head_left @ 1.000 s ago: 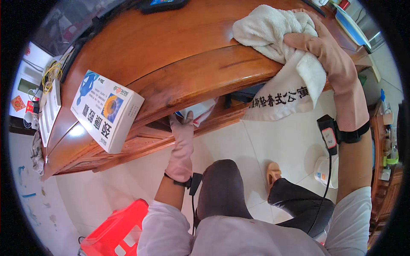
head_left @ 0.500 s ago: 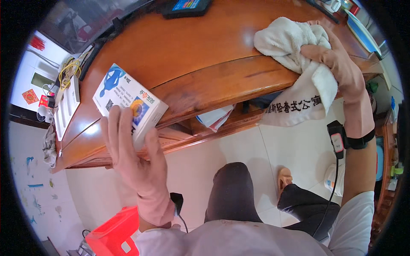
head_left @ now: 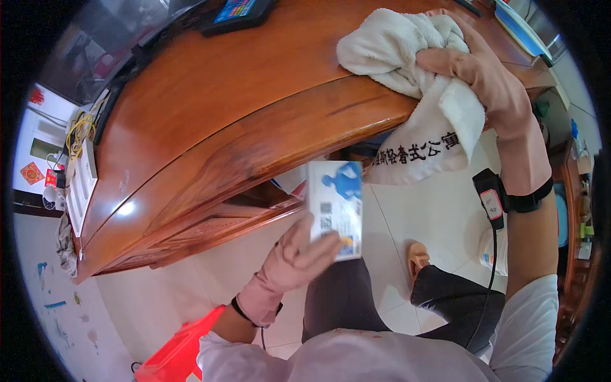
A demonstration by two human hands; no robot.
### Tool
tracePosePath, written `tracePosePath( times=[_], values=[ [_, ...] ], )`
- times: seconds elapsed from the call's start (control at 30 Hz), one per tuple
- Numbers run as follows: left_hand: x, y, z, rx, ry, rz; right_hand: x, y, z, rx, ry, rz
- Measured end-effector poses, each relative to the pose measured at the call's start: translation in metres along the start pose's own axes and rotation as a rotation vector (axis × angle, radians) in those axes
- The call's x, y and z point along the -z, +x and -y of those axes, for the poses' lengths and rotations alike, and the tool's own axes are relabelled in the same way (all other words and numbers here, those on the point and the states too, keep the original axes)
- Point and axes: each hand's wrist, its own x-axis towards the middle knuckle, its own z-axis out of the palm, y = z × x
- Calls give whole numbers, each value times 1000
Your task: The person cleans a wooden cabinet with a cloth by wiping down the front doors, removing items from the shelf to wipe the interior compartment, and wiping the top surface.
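A white box (head_left: 336, 200) with a blue figure printed on it is gripped at its lower end by my left hand (head_left: 289, 264), in front of the desk and above my lap. My right hand (head_left: 461, 60) is closed around a bunched white towel (head_left: 394, 54) resting on the desktop. One end of the towel, with dark lettering, hangs over the desk's front edge. Both hands wear pinkish gloves. The brown wooden desk (head_left: 223, 89) has a glossy top.
At the far left of the desk are a white slotted board (head_left: 81, 191) and coiled yellow cable (head_left: 79, 137). A dark device with a lit screen (head_left: 235, 11) sits at the back, a blue-white tray (head_left: 522, 28) at the far right. A red container (head_left: 181, 347) stands on the floor, lower left.
My left hand has lifted the white box off the desk's left part and brought it right and toward me. My right hand and the towel have shifted slightly left.
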Motion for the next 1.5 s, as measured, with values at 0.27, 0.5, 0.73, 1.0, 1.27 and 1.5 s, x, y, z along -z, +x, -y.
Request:
tracePosePath(
  times=[0.27,0.5,0.73,1.0,1.27,1.5],
  values=[
    [-64,-21,74,464,180,-47,-2,31,42,-961,651,-170],
    [-93,-6,80,997,-379,-132,-17,1,19,-522,449,-203],
    [-138,-71,79,819,263,251,-14,6,18,-589,414,-158],
    [-167,-90,113,1275,-106,527,-17,33,30,-832,819,-218],
    [-126,-16,73,1068,-19,-57,-33,30,43,-712,814,-503],
    [-5,-4,13,899,-285,292,-35,21,30,-809,694,-486]
  ],
)
